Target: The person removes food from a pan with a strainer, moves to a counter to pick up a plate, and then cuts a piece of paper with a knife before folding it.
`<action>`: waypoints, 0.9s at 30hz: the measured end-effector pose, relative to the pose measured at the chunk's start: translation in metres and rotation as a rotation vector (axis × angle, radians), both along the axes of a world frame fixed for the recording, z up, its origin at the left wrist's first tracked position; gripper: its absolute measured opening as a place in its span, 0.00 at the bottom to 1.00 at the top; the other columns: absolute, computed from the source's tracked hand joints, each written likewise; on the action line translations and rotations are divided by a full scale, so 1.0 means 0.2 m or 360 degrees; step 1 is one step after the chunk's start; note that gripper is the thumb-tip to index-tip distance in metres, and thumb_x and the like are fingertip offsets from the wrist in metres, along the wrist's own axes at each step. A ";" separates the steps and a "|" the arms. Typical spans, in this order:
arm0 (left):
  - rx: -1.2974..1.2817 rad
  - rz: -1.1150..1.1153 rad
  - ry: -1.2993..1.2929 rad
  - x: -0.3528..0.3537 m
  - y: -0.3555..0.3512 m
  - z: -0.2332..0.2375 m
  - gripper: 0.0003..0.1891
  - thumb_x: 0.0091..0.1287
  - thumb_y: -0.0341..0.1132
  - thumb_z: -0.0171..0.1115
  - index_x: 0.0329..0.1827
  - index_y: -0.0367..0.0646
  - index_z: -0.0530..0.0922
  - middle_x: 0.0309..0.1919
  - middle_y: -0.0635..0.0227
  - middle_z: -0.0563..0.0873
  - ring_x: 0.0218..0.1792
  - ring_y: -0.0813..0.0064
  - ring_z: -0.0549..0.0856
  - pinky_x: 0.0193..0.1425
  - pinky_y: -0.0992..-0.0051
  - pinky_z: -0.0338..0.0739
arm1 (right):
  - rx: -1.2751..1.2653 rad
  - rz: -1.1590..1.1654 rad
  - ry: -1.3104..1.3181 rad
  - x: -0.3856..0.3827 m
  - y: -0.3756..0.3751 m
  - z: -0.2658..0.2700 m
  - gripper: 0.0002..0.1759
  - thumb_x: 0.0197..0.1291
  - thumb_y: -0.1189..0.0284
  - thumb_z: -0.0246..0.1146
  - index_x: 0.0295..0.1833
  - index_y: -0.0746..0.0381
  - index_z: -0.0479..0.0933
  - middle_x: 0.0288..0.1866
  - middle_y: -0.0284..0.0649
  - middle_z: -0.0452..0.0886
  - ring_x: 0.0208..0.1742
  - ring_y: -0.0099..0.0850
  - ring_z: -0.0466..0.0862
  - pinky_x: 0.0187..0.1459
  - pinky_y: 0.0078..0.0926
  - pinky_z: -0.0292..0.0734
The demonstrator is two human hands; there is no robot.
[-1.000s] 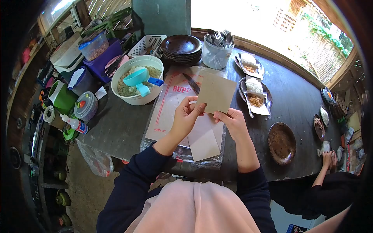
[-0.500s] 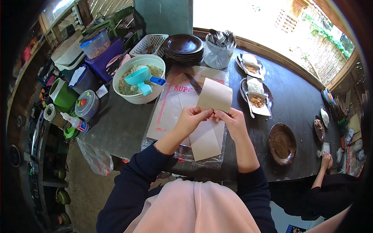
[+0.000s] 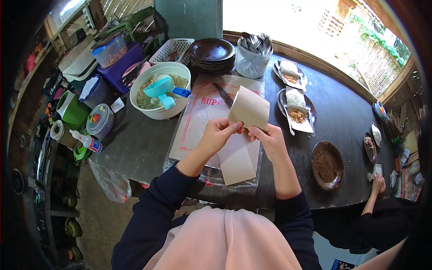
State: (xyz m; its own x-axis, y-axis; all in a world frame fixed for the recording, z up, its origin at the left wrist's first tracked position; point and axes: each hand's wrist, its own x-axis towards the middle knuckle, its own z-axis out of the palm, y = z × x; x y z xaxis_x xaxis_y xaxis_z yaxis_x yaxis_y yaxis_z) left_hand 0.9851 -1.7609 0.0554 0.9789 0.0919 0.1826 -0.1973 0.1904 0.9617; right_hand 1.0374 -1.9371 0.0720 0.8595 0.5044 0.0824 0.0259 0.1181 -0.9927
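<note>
A brown paper piece, its upper part curled over, is pinched at its lower edge by both hands. My left hand grips the lower left part with thumb and fingers. At the lower right edge, my right hand holds it the same way. Beneath them, more brown paper sheets lie on a large brown paper with red print, which rests on clear plastic. A knife lies on the printed paper, its lower end near the held piece.
On the dark table stand a rice bowl with a turquoise scoop, stacked plates, a cutlery bucket, served plates and a brown plate. Another person's hand is at the right edge.
My left hand has shifted slightly left and up along the paper's lower edge. The paper's top has curled a little more, and my right hand still pinches it.
</note>
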 end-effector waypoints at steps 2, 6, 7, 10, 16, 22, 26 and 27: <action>0.0023 -0.0002 -0.0008 0.00 0.01 0.00 0.11 0.66 0.36 0.60 0.40 0.35 0.82 0.32 0.63 0.86 0.34 0.78 0.83 0.43 0.77 0.76 | -0.0017 -0.0005 -0.0013 0.00 0.00 0.00 0.08 0.59 0.74 0.63 0.36 0.70 0.81 0.28 0.35 0.80 0.28 0.20 0.76 0.31 0.18 0.72; -0.0026 -0.0006 -0.0024 0.01 0.01 0.00 0.12 0.68 0.37 0.57 0.41 0.35 0.82 0.32 0.63 0.86 0.34 0.77 0.83 0.43 0.76 0.76 | -0.0017 -0.0013 -0.0041 0.00 0.00 0.00 0.07 0.59 0.74 0.63 0.36 0.69 0.81 0.28 0.35 0.80 0.28 0.20 0.76 0.31 0.18 0.72; -0.0025 -0.0007 -0.0024 0.01 0.01 0.00 0.12 0.68 0.37 0.57 0.41 0.35 0.82 0.32 0.63 0.86 0.34 0.77 0.83 0.43 0.76 0.76 | -0.0016 -0.0014 -0.0045 0.00 0.00 0.01 0.07 0.59 0.74 0.63 0.36 0.69 0.81 0.28 0.35 0.80 0.28 0.20 0.76 0.31 0.18 0.71; -0.0017 0.0021 0.0016 0.01 0.03 -0.01 0.13 0.69 0.37 0.55 0.41 0.35 0.82 0.32 0.63 0.86 0.34 0.77 0.83 0.43 0.76 0.76 | -0.0030 -0.0051 -0.0042 0.00 0.00 0.00 0.07 0.58 0.75 0.63 0.36 0.69 0.81 0.28 0.35 0.80 0.28 0.20 0.76 0.31 0.18 0.71; -0.0201 0.0177 -0.0036 0.00 0.11 0.07 0.14 0.70 0.39 0.53 0.41 0.35 0.81 0.33 0.63 0.85 0.34 0.77 0.83 0.43 0.78 0.77 | -0.0057 -0.0185 -0.0133 0.05 -0.05 0.00 0.07 0.57 0.75 0.64 0.37 0.70 0.81 0.30 0.36 0.81 0.29 0.20 0.78 0.32 0.17 0.71; 0.0025 0.0033 0.0257 0.01 0.08 0.04 0.16 0.68 0.42 0.56 0.39 0.36 0.82 0.32 0.64 0.86 0.34 0.79 0.83 0.42 0.79 0.77 | 0.0065 -0.0209 -0.0186 0.04 -0.03 -0.01 0.07 0.57 0.77 0.64 0.40 0.68 0.81 0.30 0.35 0.82 0.29 0.19 0.77 0.33 0.16 0.71; -0.0061 0.0027 0.0148 0.01 0.06 0.04 0.16 0.66 0.43 0.60 0.42 0.36 0.82 0.33 0.65 0.86 0.34 0.78 0.84 0.42 0.80 0.77 | -0.0053 -0.0148 -0.0319 0.02 -0.03 0.00 0.07 0.57 0.77 0.64 0.41 0.66 0.81 0.31 0.35 0.82 0.30 0.20 0.78 0.34 0.16 0.72; -0.0070 0.0015 0.0141 0.01 0.07 0.04 0.17 0.65 0.43 0.61 0.43 0.36 0.82 0.33 0.65 0.86 0.35 0.78 0.84 0.43 0.81 0.77 | -0.0096 -0.0139 -0.0340 0.02 -0.03 0.01 0.07 0.58 0.77 0.64 0.42 0.66 0.81 0.32 0.35 0.83 0.30 0.21 0.78 0.35 0.16 0.73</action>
